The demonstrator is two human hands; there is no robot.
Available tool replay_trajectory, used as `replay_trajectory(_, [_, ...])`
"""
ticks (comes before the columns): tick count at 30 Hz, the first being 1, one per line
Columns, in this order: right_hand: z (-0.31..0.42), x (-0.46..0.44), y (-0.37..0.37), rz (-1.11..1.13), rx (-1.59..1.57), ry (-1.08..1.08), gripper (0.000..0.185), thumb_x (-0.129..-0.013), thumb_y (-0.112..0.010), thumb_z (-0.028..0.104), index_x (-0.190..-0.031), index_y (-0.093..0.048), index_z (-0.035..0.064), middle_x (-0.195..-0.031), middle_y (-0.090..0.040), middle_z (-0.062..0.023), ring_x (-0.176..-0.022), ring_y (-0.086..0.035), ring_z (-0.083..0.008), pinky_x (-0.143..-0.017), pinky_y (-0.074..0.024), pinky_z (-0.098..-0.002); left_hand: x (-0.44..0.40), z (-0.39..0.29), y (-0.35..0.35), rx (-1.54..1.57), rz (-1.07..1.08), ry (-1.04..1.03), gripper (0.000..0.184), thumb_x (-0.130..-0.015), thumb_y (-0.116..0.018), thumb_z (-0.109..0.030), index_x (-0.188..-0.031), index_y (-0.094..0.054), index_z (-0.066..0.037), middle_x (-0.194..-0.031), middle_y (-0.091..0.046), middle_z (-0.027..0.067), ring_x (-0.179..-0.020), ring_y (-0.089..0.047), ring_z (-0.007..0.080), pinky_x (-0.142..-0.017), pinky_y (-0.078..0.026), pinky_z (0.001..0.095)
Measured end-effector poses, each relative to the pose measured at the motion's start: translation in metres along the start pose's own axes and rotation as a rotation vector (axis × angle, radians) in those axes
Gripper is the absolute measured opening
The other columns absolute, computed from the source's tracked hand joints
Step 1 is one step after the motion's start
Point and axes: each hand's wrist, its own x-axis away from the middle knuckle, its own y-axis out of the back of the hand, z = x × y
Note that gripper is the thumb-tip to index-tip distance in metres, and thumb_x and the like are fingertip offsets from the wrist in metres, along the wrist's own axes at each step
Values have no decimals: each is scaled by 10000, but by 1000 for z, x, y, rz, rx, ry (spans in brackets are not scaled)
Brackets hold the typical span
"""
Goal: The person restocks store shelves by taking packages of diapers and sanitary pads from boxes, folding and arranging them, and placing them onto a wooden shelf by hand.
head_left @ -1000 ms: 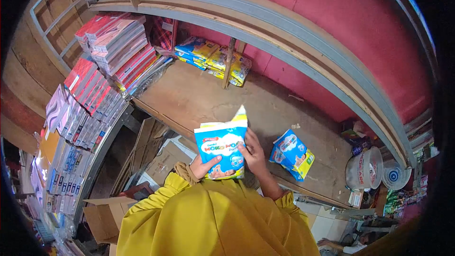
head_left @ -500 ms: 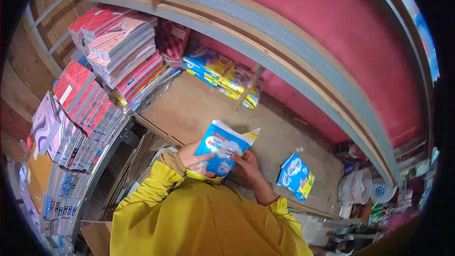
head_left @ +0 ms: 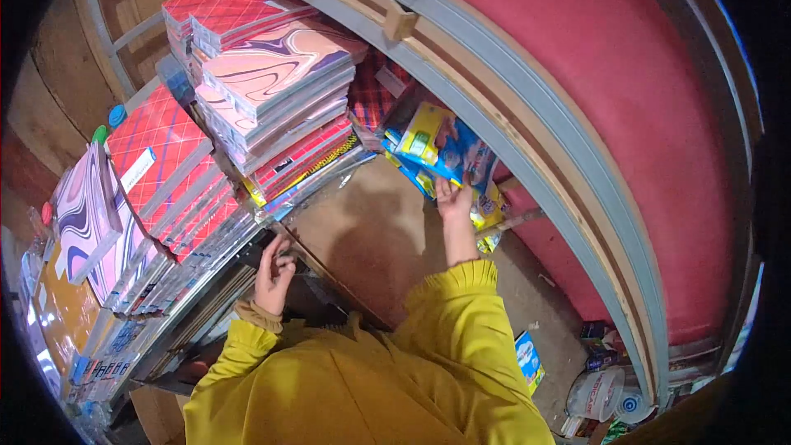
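Observation:
My right hand [head_left: 453,202] reaches to the back of the brown shelf board. Its fingers grip the lower edge of a blue and yellow diaper pack [head_left: 441,144], which sits at the top of a pile of similar packs [head_left: 488,208] against the wall. My left hand [head_left: 273,274] hovers by the shelf's front edge, fingers loosely bent and apart, holding nothing. Another blue pack [head_left: 529,360] lies farther right on the shelf board [head_left: 362,239], partly hidden by my right sleeve.
Stacks of red plaid books [head_left: 161,140] and marbled-cover books [head_left: 276,66] stand on the left. A grey metal rail with wood [head_left: 494,58] arches overhead before a pink wall [head_left: 593,74]. Clear plastic tubs [head_left: 595,393] stand at lower right.
The diaper pack held in both hands has moved to the pile at the back, in my right hand. My left hand has let go and moved left. The view has turned left.

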Motion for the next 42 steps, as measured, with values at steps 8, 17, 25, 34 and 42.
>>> replay_trajectory(8, [-44,-58,-23,-111,-194,-56,401,-970,-368,314,-1103,-523,-31,-1046,-596,-227,-986,-607,-368,-860,-542,-432,4,11,10,-16,16,66,537,-877,-547,-25,-1379,-365,-80,-1312,-462,89,-1007,-522,139,-862,-442,279])
replay_trajectory(17, [-41,-61,-15,-20,-128,-170,429,-963,-369,299,-1278,-359,8,-1348,-387,-210,-1121,-508,-441,-922,-470,-537,-22,13,10,3,73,21,494,-875,-532,9,-1345,-402,-73,-1292,-462,69,-983,-542,141,-826,-462,272])
replay_trajectory(25, [-22,36,-9,135,-59,-205,399,-948,-460,268,-1262,-356,44,-1300,-453,-214,-1164,-484,-429,-975,-438,-507,-32,19,-11,-41,202,-7,429,-883,-539,6,-1298,-444,-46,-1291,-456,78,-1018,-552,156,-839,-465,268])
replay_trajectory(34, [38,158,111,401,141,-236,479,-955,-435,327,-1373,-377,100,-1303,-517,-118,-1117,-550,-296,-999,-397,-437,-28,25,-57,-68,450,25,394,-893,-538,-32,-1280,-462,-38,-1282,-497,77,-1031,-558,166,-868,-442,274])
replay_trajectory(42, [140,257,236,-50,160,360,378,-936,-498,269,-1204,-466,5,-1089,-599,-159,-905,-629,-232,-760,-528,-329,2,17,-137,-31,810,87,359,-909,-526,-54,-1262,-472,-21,-1253,-523,87,-1019,-555,154,-863,-441,273])
